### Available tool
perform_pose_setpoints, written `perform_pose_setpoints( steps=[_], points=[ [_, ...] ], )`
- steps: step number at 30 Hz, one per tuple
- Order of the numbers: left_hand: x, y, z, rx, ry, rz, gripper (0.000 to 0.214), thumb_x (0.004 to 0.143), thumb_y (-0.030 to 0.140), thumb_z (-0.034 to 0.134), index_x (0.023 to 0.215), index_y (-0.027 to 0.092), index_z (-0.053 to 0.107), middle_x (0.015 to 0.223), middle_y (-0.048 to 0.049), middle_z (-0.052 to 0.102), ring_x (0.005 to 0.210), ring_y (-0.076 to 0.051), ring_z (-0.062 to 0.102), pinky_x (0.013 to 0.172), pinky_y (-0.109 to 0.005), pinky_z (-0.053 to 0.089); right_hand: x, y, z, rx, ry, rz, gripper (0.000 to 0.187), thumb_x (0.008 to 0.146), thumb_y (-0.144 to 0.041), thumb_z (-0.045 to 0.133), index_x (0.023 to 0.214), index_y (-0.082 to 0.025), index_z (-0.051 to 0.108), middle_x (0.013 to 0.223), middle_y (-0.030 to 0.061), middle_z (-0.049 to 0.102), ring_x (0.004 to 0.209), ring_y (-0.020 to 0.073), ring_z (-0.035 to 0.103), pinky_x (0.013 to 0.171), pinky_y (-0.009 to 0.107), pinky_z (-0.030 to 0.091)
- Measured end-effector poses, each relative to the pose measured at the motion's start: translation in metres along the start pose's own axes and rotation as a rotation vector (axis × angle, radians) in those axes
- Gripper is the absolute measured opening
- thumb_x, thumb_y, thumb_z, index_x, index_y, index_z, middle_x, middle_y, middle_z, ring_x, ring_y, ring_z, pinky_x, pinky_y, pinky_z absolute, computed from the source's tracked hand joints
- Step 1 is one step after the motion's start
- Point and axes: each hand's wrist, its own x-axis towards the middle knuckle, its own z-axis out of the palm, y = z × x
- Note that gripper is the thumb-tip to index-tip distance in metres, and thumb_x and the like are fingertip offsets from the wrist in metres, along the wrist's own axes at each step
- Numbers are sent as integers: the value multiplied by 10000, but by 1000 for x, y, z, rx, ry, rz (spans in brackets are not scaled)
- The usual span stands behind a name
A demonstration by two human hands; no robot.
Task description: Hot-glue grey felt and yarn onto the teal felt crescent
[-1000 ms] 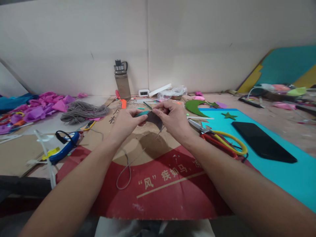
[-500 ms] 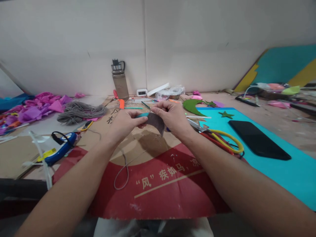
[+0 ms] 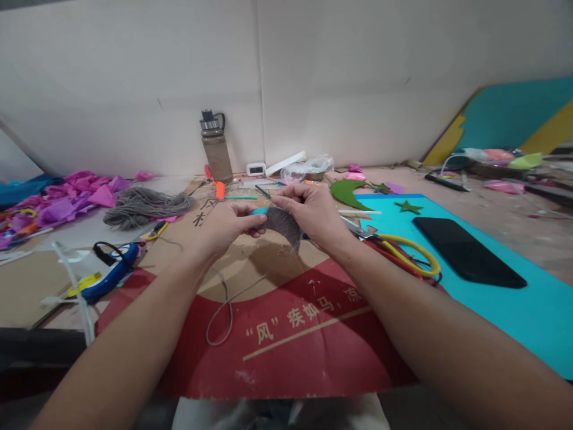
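Note:
Between my hands is a curved crescent piece, teal at its left end and covered with grey yarn toward its pointed right end. My left hand pinches the teal end between thumb and fingers. At the crescent's upper edge, my right hand is closed in a pinch on grey yarn, which is only partly visible. A loop of loose grey yarn lies below on the red and brown cardboard. To the left rests a bundle of grey yarn.
Scissors with yellow and red handles lie right of my right forearm. A black phone and a green star rest on the turquoise sheet. Behind are a green crescent and a water bottle. A blue tool lies left.
Both hands keep nearly the same place and grip. The crescent has turned slightly, its grey tip a little lower and further right. The view has shifted slightly.

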Motion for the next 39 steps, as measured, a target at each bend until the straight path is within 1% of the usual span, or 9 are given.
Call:
perform_pose_setpoints(
  steps=[3, 6, 11, 18, 24, 27, 32, 35, 39],
  points=[
    [1, -1, -1, -24, -10, -27, 207, 662, 307, 742, 750, 123, 708, 647, -31, 677, 555, -107, 579, 612, -261, 495, 1, 0, 0, -30, 3, -76, 167, 777, -282, 637, 683, -145, 659, 588, -31, 518, 573, 89, 411, 567, 248, 330],
    [0, 0, -1, -51, -20, -35, 208, 662, 306, 744, 757, 124, 709, 652, -29, 676, 568, -107, 583, 616, -257, 490, 1, 1, 0, -33, 14, -87, 160, 776, -272, 641, 687, -140, 661, 574, -40, 495, 560, 83, 390, 560, 247, 316],
    [-1, 1, 0, -43, -21, -37, 199, 666, 308, 745, 733, 125, 703, 637, -26, 663, 570, -104, 572, 620, -258, 484, 1, 2, 1, -12, 13, -49, 182, 769, -283, 650, 649, -147, 628, 553, -47, 459, 548, 80, 372, 539, 243, 297],
    [-1, 0, 0, 3, -24, -1, 189, 696, 309, 720, 738, 125, 706, 644, -29, 665, 564, -97, 562, 611, -249, 474, 2, 4, 0, 19, 3, 15, 208, 761, -331, 655, 653, -156, 622, 577, -33, 497, 562, 89, 391, 548, 249, 313],
    [-2, 1, 1, 17, -22, 36, 188, 685, 319, 720, 713, 134, 703, 629, -30, 660, 559, -106, 557, 598, -255, 474, 1, 5, 1, 76, 7, 55, 196, 765, -324, 655, 665, -158, 622, 564, -44, 479, 540, 79, 377, 543, 247, 318],
    [-3, 5, 1, 68, -10, 58, 184, 689, 325, 709, 711, 142, 705, 632, -25, 662, 564, -108, 561, 605, -257, 475, 1, 5, 1, 95, 0, 76, 198, 761, -323, 662, 659, -159, 618, 555, -49, 468, 531, 74, 372, 535, 243, 318],
    [-7, 11, 1, 215, 16, 129, 164, 732, 322, 678, 722, 164, 717, 661, -18, 679, 614, -124, 583, 631, -260, 472, 0, 5, 1, 172, 0, 106, 206, 738, -325, 685, 640, -159, 613, 572, -43, 504, 535, 71, 400, 531, 233, 329],
    [-8, 12, -1, 284, 28, 199, 170, 751, 324, 670, 704, 168, 716, 674, -16, 681, 643, -126, 586, 653, -257, 462, 0, 4, 0, 262, -29, 185, 179, 711, -322, 705, 673, -160, 639, 597, -30, 559, 540, 76, 447, 528, 227, 350],
    [-6, 8, -5, 311, 12, 258, 189, 762, 345, 676, 781, 169, 740, 692, -17, 679, 652, -123, 576, 649, -252, 439, -1, 2, -4, 433, -149, 383, 196, 655, -330, 750, 694, -167, 648, 590, -24, 588, 502, 73, 471, 480, 210, 343]
  ],
)
